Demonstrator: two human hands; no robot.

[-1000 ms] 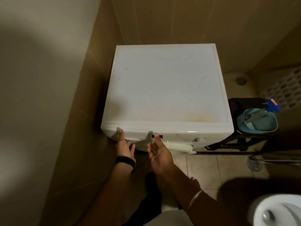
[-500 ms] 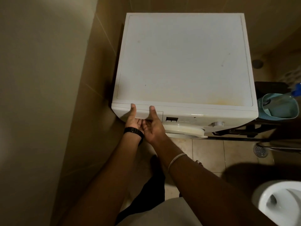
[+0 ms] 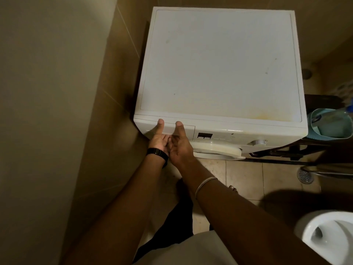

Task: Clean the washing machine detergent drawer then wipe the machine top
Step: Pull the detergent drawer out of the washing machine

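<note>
White front-loading washing machine (image 3: 219, 73) standing against the tiled wall, both hands gripping its detergent drawer (image 3: 172, 128).

The left hand (image 3: 159, 137) and right hand (image 3: 179, 144) are curling fingers under the closed drawer's handle at the machine's front-left corner, thumbs pressing on top.

No text, brand, number or sign can be read anywhere in the view. The washing machine (image 3: 219, 64) has a small dark display window (image 3: 205, 135) on its front panel, right of the detergent drawer (image 3: 188, 129), but no figures can be made out in it. Faint marks sit on the panel between the display and the dial (image 3: 258, 142) at the right, too small and blurred to read.
</note>
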